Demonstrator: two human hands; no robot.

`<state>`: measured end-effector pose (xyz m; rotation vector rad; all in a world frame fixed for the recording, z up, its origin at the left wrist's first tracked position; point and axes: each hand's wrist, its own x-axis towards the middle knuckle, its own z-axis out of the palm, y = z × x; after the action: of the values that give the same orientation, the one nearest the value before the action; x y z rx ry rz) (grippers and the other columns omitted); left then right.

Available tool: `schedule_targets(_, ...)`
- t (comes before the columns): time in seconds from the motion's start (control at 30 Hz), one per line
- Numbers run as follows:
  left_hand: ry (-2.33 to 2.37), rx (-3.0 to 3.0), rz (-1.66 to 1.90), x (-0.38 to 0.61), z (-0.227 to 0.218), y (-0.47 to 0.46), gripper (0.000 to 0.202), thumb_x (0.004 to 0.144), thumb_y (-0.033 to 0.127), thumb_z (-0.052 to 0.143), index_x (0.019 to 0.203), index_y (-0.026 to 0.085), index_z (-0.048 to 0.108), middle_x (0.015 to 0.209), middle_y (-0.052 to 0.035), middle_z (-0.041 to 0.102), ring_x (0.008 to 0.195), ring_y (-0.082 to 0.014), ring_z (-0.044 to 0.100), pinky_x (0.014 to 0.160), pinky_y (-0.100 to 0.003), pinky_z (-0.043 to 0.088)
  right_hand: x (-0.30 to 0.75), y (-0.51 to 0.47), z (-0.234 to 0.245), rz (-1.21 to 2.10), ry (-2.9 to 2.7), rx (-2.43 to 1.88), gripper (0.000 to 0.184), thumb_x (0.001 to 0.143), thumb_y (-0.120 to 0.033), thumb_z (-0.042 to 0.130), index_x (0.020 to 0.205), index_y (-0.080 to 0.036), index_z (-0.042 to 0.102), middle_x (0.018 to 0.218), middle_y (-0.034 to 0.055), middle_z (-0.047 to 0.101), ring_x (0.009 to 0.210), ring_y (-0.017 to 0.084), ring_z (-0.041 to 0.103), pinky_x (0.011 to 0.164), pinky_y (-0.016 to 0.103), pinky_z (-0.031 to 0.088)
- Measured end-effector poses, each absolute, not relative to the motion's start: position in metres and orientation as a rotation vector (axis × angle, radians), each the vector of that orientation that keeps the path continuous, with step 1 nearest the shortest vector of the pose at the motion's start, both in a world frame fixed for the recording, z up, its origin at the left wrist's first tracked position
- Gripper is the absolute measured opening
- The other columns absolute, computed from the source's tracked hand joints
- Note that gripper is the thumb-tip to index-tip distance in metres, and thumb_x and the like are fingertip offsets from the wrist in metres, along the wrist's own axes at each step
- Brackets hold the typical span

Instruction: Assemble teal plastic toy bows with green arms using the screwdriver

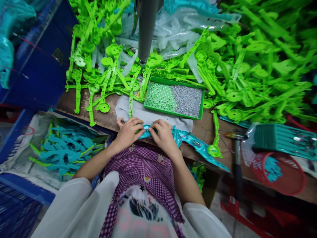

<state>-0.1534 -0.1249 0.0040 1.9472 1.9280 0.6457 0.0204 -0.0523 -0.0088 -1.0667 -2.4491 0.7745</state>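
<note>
A long teal plastic part (198, 144) lies along the front edge of the bench, with thin wires on its right half. My left hand (129, 131) pinches its left end, fingers bent over it. Close beside it, my right hand (162, 134) grips the same part with thumb and fingertips. What lies between the fingertips is partly hidden. Beneath both hands is a grey cloth (160, 115). A green tray (203, 105) stands just beyond, heaped with small metal screws (188, 99) on its right side.
Bright green plastic parts (247, 66) pile across the back. A power screwdriver (146, 33) hangs above the bench. At right are a hammer (237, 158), a red basket (292, 175) and a dark green tray (267, 138). A box of teal parts (61, 148) is at left, below a blue bin (47, 62).
</note>
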Motion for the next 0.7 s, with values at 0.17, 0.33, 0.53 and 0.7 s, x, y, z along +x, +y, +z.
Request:
schedule_targets(0.17,1.923,1.956,0.605,-0.152,0.009,-0.123,0.010,0.089,0.024,0.063,0.081,0.023,0.069,0.111,-0.0019,0.070,0.112,-0.0234,0.057,0.105,-0.056,0.017,0.010,-0.049,-0.006,0.794,-2.448,-1.130,0.017,0.090,-0.024,0.050,0.074,-0.020,0.056,0.083,0.0058,0.056,0.085,0.022,0.055,0.084,0.038,0.041)
schedule_targets(0.33,1.899,1.962,0.612,-0.155,0.009,-0.126,0.009,0.090,0.026,0.063,0.085,0.023,0.069,0.116,-0.0042,0.068,0.115,-0.0243,0.055,0.106,-0.056,0.018,0.021,-0.059,-0.003,0.680,-2.441,-1.152,0.017,0.094,-0.029,0.047,0.088,-0.021,0.062,0.100,0.0077,0.061,0.101,0.023,0.058,0.103,0.048,0.029)
schedule_targets(0.53,1.904,2.012,0.660,-0.155,0.003,-0.130,0.011,0.090,0.028,0.062,0.084,0.022,0.068,0.120,-0.0044,0.066,0.118,-0.0259,0.055,0.108,-0.058,0.014,0.067,-0.075,0.003,0.445,-2.185,-1.301,0.019,0.092,-0.034,0.053,0.103,-0.023,0.065,0.108,0.0063,0.067,0.108,0.023,0.061,0.101,0.044,0.030)
schedule_targets(0.7,1.933,2.018,0.666,-0.153,0.004,-0.131,0.011,0.091,0.030,0.060,0.090,0.024,0.069,0.127,-0.0061,0.062,0.121,-0.0271,0.053,0.108,-0.057,0.013,0.055,-0.085,0.009,0.394,-2.239,-1.215,0.016,0.093,-0.024,0.052,0.099,-0.024,0.066,0.101,0.0054,0.070,0.103,0.021,0.063,0.100,0.042,0.032)
